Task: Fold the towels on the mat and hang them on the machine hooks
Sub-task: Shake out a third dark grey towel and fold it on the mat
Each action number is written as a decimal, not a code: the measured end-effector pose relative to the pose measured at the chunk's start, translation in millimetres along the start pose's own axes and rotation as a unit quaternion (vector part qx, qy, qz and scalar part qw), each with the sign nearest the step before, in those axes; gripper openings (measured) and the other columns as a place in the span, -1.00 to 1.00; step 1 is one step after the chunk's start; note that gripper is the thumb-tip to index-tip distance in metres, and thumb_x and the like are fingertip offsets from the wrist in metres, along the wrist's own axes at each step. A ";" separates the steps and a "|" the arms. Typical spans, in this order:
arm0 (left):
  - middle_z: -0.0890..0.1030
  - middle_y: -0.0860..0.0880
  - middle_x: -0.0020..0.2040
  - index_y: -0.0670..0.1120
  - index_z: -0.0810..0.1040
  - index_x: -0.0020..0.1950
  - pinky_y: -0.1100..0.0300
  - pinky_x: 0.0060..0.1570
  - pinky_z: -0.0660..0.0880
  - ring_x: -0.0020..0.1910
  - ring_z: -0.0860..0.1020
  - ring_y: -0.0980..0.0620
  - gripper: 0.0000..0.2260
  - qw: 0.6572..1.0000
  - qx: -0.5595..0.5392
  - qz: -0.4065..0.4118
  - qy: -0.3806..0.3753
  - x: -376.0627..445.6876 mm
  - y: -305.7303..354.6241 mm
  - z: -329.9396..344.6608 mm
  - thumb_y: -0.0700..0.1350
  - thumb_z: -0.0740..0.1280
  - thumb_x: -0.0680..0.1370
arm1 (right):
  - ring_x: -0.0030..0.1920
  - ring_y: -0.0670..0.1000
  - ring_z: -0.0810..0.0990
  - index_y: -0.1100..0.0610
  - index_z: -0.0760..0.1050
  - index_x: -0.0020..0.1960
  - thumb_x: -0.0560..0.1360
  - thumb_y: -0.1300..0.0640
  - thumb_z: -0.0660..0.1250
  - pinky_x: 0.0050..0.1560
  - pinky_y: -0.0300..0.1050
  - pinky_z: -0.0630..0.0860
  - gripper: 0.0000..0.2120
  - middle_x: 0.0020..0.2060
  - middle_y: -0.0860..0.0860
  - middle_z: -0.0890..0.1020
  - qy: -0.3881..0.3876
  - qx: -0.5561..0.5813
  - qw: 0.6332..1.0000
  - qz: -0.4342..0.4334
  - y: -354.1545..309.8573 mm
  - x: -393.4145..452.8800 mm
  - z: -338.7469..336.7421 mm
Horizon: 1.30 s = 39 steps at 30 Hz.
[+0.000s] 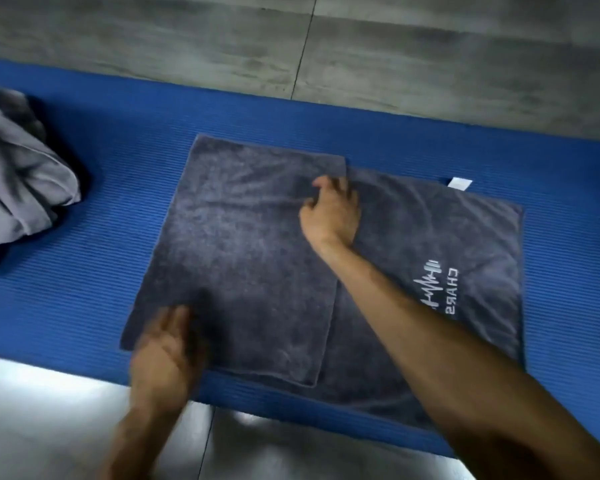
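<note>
A dark grey towel (257, 244) lies flat on the blue mat (118, 161), its left part folded over towards the middle. White lettering and a logo (437, 289) show on the uncovered right part, and a white tag (459, 183) sticks out at its far edge. My right hand (329, 213) rests near the far corner of the folded flap with fingers curled, pinching the cloth there. My left hand (167, 344), blurred, lies flat on the near left corner of the towel.
A heap of grey towels (18, 188) sits at the left end of the mat. Grey floor tiles (395, 57) lie beyond the mat, and glossy tiles (49, 420) in front of it. No machine or hooks are in view.
</note>
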<state>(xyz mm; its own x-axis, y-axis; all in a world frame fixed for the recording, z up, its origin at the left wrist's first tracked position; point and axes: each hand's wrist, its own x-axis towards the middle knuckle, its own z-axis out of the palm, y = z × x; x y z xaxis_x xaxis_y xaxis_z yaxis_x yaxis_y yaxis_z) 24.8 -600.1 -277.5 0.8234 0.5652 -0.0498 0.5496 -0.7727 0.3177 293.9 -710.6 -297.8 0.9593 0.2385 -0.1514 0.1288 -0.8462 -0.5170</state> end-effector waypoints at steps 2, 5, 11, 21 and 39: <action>0.61 -0.11 -0.18 -0.01 0.48 -0.01 0.04 -0.17 0.53 -0.27 0.59 -0.18 -0.79 0.996 -0.033 0.084 -0.028 -16.6 52.9 23.7 0.06 0.21 0.44 | 0.32 0.16 0.36 0.02 0.44 0.25 0.53 0.04 0.23 0.29 0.07 0.35 -0.70 0.32 0.08 0.41 -0.009 0.043 0.994 0.099 18.9 20.1 -15.4; 0.58 -0.02 -0.14 0.03 0.47 -0.02 0.03 -0.15 0.50 -0.22 0.57 -0.09 -0.71 0.987 0.003 0.125 -0.105 -47.9 109.0 61.2 0.17 0.29 0.37 | 0.32 0.13 0.38 0.02 0.53 0.18 0.51 0.01 0.27 0.33 0.05 0.38 -0.73 0.27 0.06 0.48 -0.093 0.083 0.989 0.085 20.7 44.9 -24.5; 0.58 0.00 -0.21 -0.02 0.50 -0.12 0.11 -0.36 0.57 -0.29 0.58 0.00 -0.56 0.987 0.041 0.096 -0.125 -59.2 121.6 69.0 -0.05 0.57 0.08 | 0.11 0.02 0.52 0.20 0.59 0.11 0.49 0.25 0.31 0.12 -0.09 0.49 -0.78 0.06 0.04 0.59 -0.138 0.378 0.903 0.147 14.3 58.9 -41.9; 0.58 -0.06 -0.22 -0.02 0.59 -0.14 0.21 -0.34 0.47 -0.33 0.54 -0.09 -0.78 0.962 -0.106 0.244 -0.058 -93.7 188.7 47.6 -0.09 0.22 0.30 | 0.20 -0.01 0.56 0.03 0.62 0.10 0.42 0.35 0.35 0.28 -0.08 0.49 -0.66 0.21 0.03 0.58 -0.032 0.560 0.822 0.098 70.3 40.0 -100.3; 0.47 0.14 -0.11 0.11 0.58 -0.15 0.37 -0.45 0.39 -0.27 0.49 0.20 -0.81 0.885 -0.156 0.348 -0.269 -132.2 306.4 88.0 0.02 0.20 0.35 | 0.11 -0.07 0.53 0.12 0.59 0.15 0.47 0.41 0.28 0.07 -0.27 0.53 -0.66 0.19 -0.02 0.47 0.028 0.445 0.883 0.147 243.2 23.5 -182.3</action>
<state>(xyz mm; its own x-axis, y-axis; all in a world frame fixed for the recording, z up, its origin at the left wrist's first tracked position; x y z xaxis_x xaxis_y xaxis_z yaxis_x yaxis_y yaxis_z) 96.8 -937.0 -256.9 0.9413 -0.2992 -0.1564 -0.1127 -0.7151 0.6898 393.6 -997.6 -273.5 0.9322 0.0263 -0.3611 -0.3532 -0.1525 -0.9230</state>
